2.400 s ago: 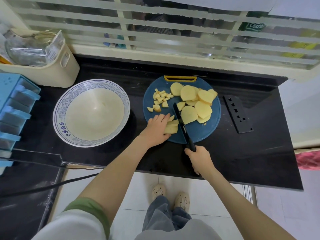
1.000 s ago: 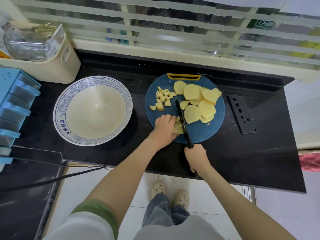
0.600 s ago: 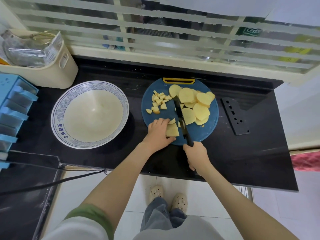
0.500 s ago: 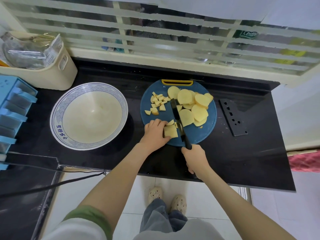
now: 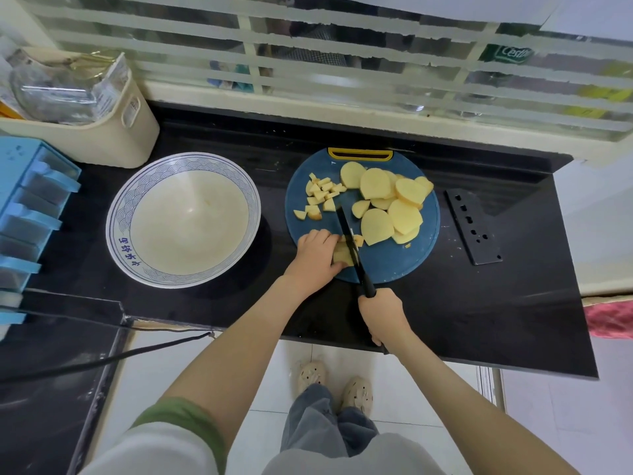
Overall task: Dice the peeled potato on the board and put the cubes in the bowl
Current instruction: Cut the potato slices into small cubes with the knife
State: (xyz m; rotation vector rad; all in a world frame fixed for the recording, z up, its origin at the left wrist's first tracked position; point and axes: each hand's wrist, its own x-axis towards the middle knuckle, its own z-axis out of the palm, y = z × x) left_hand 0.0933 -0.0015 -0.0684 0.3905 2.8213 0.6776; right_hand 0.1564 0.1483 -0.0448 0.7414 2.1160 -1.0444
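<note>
The fingers [image 5: 322, 236] of our left hand [image 5: 315, 257] are curled down close together over a potato piece [image 5: 342, 257], with the thumb tucked against its near side, so that we pin it to the board [image 5: 394, 269]. The black knife [image 5: 350, 236] stands in that piece just beside our fingertips, its tip pointing away from us towards the middle of the board. A small cut bit [image 5: 358, 240] lies against the right side of the blade. Our right hand [image 5: 382, 315] is wrapped tight round the knife's handle, above the tabletop [image 5: 496, 313] at the near edge of the board. We see only the back of this hand, with its fingers folded under it. The board is round and dark blue, with a yellow grip at its far edge. On its right half lies a loose heap of potato slices [image 5: 392, 209], overlapping one another. On its far left part sits a small cluster of cubes [image 5: 320, 197], apart from the piece we hold. The bowl [image 5: 118, 221], white inside with a blue patterned rim, stands on the tabletop to the left of the board, near it but not touching. To the right of the board lies a flat black plate [image 5: 474, 228] with holes. Behind the bowl stands a cream bin [image 5: 116, 142] holding bags, and at the far left are blue drawers [image 5: 30, 207].
</note>
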